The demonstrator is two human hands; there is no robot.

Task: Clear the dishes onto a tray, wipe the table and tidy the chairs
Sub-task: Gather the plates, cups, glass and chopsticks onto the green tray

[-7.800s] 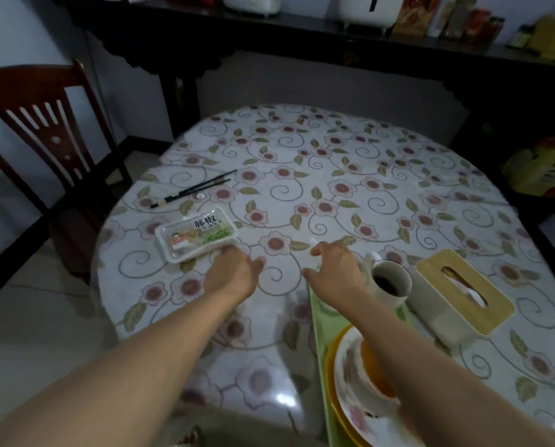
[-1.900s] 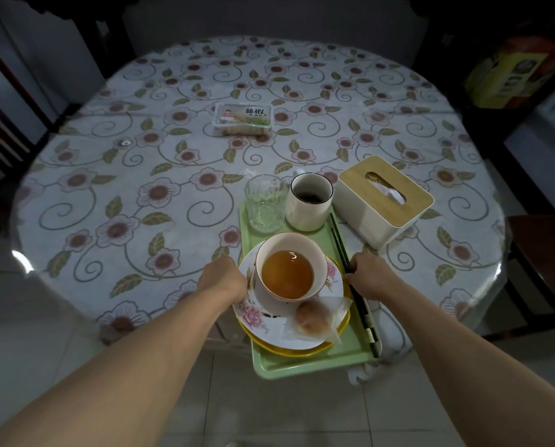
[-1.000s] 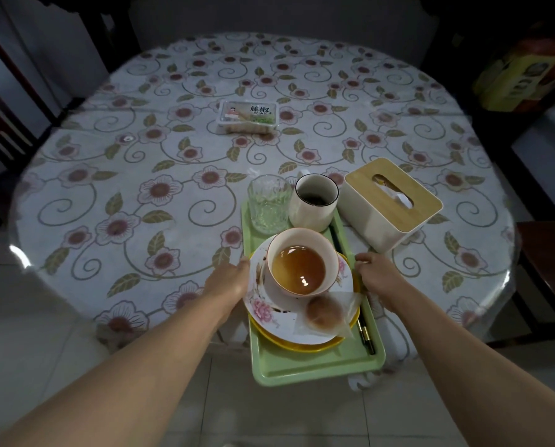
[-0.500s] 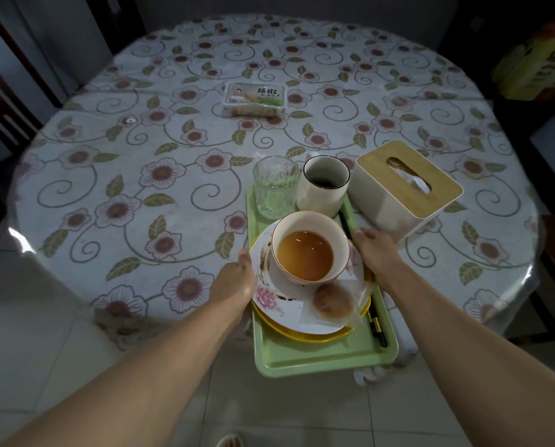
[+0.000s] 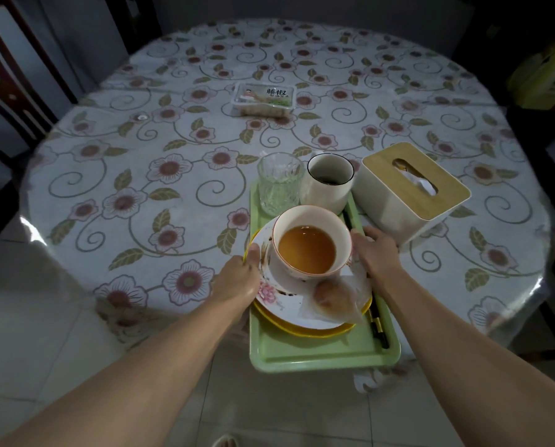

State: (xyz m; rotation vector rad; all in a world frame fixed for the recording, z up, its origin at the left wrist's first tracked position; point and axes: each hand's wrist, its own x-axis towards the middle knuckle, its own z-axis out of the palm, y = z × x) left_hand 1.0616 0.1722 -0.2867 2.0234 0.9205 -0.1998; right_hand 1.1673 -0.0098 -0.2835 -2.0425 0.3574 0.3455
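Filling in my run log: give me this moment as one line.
stage: tray loaded | left hand: grips tray edge | right hand: holds other edge | table: snack pack, tissue box remain

Green tray (image 5: 315, 353) hangs half over the table's near edge, carrying a clear glass (image 5: 279, 183) and white mug (image 5: 329, 183) upright at its far end, a soup-filled bowl (image 5: 310, 243) on stacked plates (image 5: 279, 301), a wrapped bun (image 5: 332, 300), and black chopsticks (image 5: 377, 321) along its right side.
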